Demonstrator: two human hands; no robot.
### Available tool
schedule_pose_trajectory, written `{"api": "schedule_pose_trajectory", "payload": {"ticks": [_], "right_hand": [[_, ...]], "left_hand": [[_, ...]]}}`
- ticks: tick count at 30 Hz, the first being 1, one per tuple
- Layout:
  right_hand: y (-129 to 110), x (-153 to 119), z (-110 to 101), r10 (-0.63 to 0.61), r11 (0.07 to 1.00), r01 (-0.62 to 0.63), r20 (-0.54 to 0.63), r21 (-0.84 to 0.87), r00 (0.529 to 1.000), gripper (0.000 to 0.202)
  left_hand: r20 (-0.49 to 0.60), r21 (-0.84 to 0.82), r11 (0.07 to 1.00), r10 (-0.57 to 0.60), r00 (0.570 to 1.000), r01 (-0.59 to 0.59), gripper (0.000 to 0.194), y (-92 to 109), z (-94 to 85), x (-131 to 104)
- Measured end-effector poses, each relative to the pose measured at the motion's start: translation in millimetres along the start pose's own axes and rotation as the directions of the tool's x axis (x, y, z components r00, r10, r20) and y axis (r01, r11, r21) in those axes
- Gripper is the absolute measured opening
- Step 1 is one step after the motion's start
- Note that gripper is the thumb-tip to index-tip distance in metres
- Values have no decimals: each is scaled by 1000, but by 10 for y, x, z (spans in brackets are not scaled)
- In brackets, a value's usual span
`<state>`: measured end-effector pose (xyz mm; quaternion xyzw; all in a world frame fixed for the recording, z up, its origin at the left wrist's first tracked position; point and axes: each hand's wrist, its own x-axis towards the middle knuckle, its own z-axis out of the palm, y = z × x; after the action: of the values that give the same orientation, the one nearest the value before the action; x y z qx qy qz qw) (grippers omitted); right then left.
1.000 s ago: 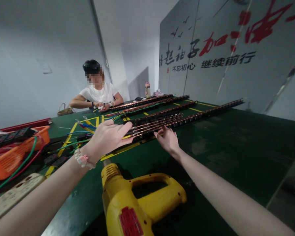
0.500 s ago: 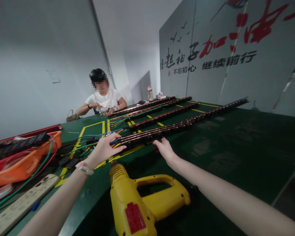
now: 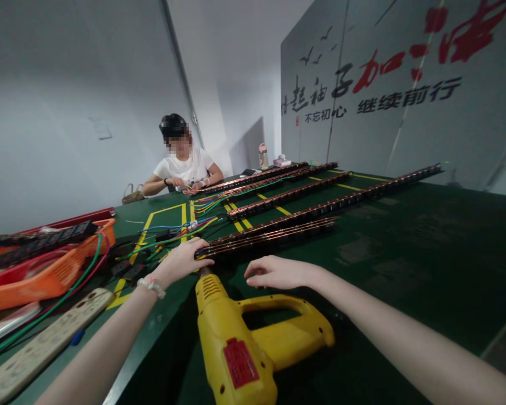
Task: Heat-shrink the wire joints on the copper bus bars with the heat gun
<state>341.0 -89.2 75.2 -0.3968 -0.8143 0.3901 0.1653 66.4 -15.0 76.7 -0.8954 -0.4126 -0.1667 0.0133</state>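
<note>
My left hand (image 3: pixel 185 260) grips the near end of a short black strip with copper rods (image 3: pixel 274 236). That strip lies beside a longer black strip (image 3: pixel 362 194) that runs away to the right. My right hand (image 3: pixel 274 272) is off the strips, above the handle of a yellow heat gun (image 3: pixel 231 343), with fingers curled and apart and nothing seen between them. The heat gun lies on the green table (image 3: pixel 405 270), its nozzle just below my left hand.
Orange basket (image 3: pixel 46 281) with black strips at left, power strip (image 3: pixel 50 343) nearer. Coloured wires (image 3: pixel 172 229) lie beyond my left hand. More strips (image 3: pixel 287 197) extend across the table. A person (image 3: pixel 185 163) sits at the far side, near a bottle (image 3: pixel 263 156).
My right hand has let go of the strips and moved back toward the heat gun. The short strip now shows apart from the longer one. The view has shifted slightly left.
</note>
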Motion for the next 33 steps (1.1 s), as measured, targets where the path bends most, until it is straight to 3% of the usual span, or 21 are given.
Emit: {"api": "schedule_pose_trajectory", "payload": {"ticks": [2, 6, 9, 15, 19, 23, 28, 33], "right_hand": [[-144, -92, -10, -54, 989, 57, 32, -135, 998, 33], [-406, -226, 43, -14, 970, 20, 26, -242, 1000, 45], [-514, -257, 190, -48, 954, 81, 119, -289, 992, 36], [-469, -180, 433, 7, 923, 8, 37, -385, 999, 31], [-413, -115, 460, -65, 917, 77, 45, -392, 997, 39], [-435, -105, 482, -41, 917, 38, 0, -398, 999, 52], [-445, -124, 505, -43, 902, 32, -17, -431, 999, 56], [-435, -120, 480, -89, 902, 82, 3, -423, 996, 52]], "left_hand": [[-21, 24, 1000, 3, 1000, -2, 40, -23, 47, 15], [-45, 26, 999, -21, 999, 23, 39, -98, 153, 84], [-60, 38, 997, -57, 997, 60, 41, -132, 207, 117], [1, 35, 999, -4, 1000, 4, 51, -133, 259, 15], [37, 39, 999, 19, 999, -20, 54, -111, 274, -45], [39, 88, 995, 49, 998, -52, 56, -67, 138, -9], [-140, 113, 994, 29, 990, -13, 55, -8, -173, 51], [-249, -66, 997, -53, 967, 38, 55, 1, -317, 64]]}}
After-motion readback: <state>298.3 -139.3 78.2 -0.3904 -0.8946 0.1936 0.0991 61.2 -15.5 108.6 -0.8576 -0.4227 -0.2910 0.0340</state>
